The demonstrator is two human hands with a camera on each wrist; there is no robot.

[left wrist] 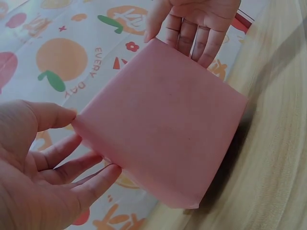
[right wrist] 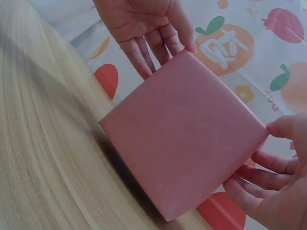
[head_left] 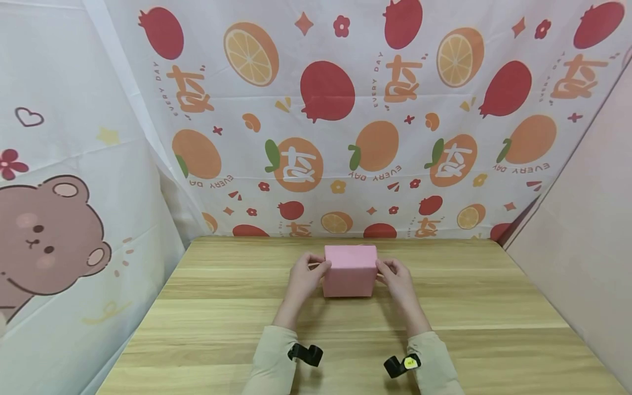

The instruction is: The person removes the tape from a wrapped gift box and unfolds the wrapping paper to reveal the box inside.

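Observation:
A pink box (head_left: pixel 349 280), its faces plain and smooth, is at the far middle of the wooden table. On its left side my left hand (head_left: pixel 305 277) holds it, thumb at the upper front corner and fingers along the side. My right hand (head_left: pixel 398 278) grips the opposite side the same way. The left wrist view shows the box's front face (left wrist: pixel 163 120) filling the middle, with a small folded flap at its lower corner. In the right wrist view a dark shadow runs along the box's bottom edge, close over the wood.
The wooden table (head_left: pixel 222 329) ends at a white fruit-print cloth (head_left: pixel 336 181) just behind the box. A bear-print cloth (head_left: pixel 138 230) hangs along the left, and a pale panel (head_left: pixel 582 219) stands on the right. Black straps (head_left: pixel 306 355) sit on both sleeves.

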